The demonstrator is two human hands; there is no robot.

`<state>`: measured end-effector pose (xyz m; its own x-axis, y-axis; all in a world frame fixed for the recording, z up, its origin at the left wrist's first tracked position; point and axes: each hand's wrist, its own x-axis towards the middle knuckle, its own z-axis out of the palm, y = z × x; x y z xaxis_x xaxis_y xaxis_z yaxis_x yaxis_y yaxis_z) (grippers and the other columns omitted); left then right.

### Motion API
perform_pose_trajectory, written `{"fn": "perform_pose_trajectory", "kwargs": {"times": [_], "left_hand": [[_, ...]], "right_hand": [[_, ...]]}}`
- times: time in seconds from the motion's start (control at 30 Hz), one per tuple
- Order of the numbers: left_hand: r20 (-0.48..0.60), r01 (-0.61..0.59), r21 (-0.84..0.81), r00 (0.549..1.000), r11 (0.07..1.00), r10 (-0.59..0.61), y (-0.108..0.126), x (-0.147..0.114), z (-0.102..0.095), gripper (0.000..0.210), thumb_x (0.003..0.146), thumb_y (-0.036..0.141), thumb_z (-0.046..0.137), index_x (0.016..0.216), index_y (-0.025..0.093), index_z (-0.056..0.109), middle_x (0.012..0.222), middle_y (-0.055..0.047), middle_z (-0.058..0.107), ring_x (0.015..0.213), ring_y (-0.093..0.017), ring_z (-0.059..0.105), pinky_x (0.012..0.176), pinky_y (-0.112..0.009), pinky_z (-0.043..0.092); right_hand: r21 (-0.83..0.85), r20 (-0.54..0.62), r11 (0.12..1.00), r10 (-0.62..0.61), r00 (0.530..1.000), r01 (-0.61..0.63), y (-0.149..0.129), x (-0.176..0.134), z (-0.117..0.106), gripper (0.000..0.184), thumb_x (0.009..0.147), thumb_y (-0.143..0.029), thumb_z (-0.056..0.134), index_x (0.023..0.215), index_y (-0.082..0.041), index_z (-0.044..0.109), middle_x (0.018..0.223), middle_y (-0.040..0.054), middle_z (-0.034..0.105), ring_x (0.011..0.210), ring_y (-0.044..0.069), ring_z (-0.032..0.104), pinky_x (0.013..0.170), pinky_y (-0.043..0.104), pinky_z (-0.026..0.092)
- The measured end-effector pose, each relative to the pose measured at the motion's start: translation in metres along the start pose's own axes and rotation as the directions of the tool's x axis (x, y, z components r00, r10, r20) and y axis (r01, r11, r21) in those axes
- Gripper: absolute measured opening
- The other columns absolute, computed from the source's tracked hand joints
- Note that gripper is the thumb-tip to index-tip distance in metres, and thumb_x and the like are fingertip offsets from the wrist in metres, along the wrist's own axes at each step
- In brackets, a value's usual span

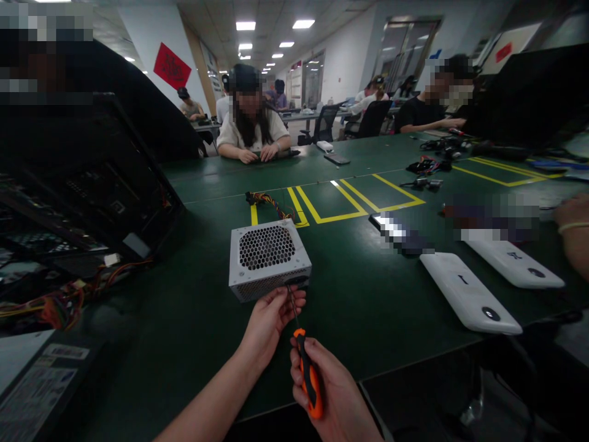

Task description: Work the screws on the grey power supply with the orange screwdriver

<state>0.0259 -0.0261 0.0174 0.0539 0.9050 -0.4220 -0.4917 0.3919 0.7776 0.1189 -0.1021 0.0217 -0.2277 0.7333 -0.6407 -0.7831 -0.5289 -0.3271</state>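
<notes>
A grey power supply unit [270, 258] sits on the green table with its honeycomb fan grille facing up. My right hand [329, 383] is wrapped around the orange and black handle of a screwdriver [307, 374], whose thin shaft points up toward the unit's near side. Close against that side, my left hand [276, 316] has its fingers closed around the shaft near the tip. The tip itself is partly hidden by the fingers, and I cannot tell whether a screw is there. From the unit's far side runs a bundle of coloured cables [269, 202].
An open computer case [105, 178] with loose wires [69, 301] stands at left, near another labelled metal box [41, 374]. White power banks [469, 291] and a phone [391, 228] lie at right. Yellow tape [340, 216] marks the green table [197, 350]. Someone [253, 132] sits opposite.
</notes>
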Motion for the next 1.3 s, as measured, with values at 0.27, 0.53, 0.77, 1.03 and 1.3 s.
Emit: {"fn": "perform_pose_trajectory", "kwargs": {"times": [0.27,0.53,0.77,1.03,1.3], "left_hand": [[0.029,-0.063,0.012,0.998,0.998,0.062,-0.004,-0.003,-0.004,0.017,0.078,0.018,0.054,0.090,0.010,0.063,0.091,-0.012,0.067,0.074,-0.013,0.062,0.068,-0.023,0.048],[0.091,-0.014,0.017,0.996,1.000,0.012,-0.001,-0.001,-0.007,0.019,0.078,0.008,0.049,0.092,0.008,0.061,0.100,-0.014,0.065,0.077,-0.013,0.063,0.067,-0.022,0.049],[0.088,-0.009,-0.044,0.996,0.999,0.013,0.001,-0.004,-0.006,0.015,0.077,0.005,0.049,0.085,0.008,0.061,0.095,-0.014,0.067,0.073,-0.013,0.063,0.066,-0.021,0.050],[0.093,-0.051,-0.023,0.994,0.998,0.053,-0.004,-0.002,-0.007,0.010,0.077,0.004,0.050,0.078,0.008,0.059,0.087,-0.014,0.068,0.075,-0.014,0.065,0.068,-0.023,0.051],[0.152,-0.114,0.024,0.982,0.993,0.109,-0.009,-0.003,-0.011,0.011,0.078,0.005,0.049,0.082,0.008,0.059,0.092,-0.015,0.067,0.080,-0.016,0.065,0.070,-0.023,0.051]], "right_hand": [[-0.110,0.011,0.993,-0.053,0.999,0.054,-0.002,-0.002,-0.001,0.043,0.047,-0.037,0.081,0.072,-0.016,0.053,0.063,-0.0020,0.056,0.050,0.007,0.047,0.039,0.016,0.029],[-0.173,0.036,0.971,-0.159,0.987,0.163,-0.007,-0.001,-0.006,0.038,0.051,-0.035,0.080,0.074,-0.015,0.056,0.067,-0.0002,0.055,0.051,0.005,0.042,0.034,0.013,0.021],[-0.308,0.061,0.906,-0.285,0.957,0.289,-0.004,-0.005,-0.010,0.041,0.057,-0.037,0.075,0.086,-0.017,0.054,0.075,0.0023,0.058,0.061,0.009,0.049,0.048,0.018,0.038],[-0.738,0.423,0.264,-0.536,0.730,0.621,-0.021,0.008,-0.033,0.014,0.078,-0.029,0.052,0.089,-0.020,0.049,0.078,0.0023,0.056,0.065,0.014,0.053,0.058,0.028,0.043],[-0.725,0.552,-0.046,-0.635,0.540,0.687,-0.009,0.005,-0.031,0.014,0.078,-0.020,0.044,0.092,-0.020,0.046,0.090,0.0063,0.054,0.080,0.020,0.056,0.069,0.035,0.044]]}}
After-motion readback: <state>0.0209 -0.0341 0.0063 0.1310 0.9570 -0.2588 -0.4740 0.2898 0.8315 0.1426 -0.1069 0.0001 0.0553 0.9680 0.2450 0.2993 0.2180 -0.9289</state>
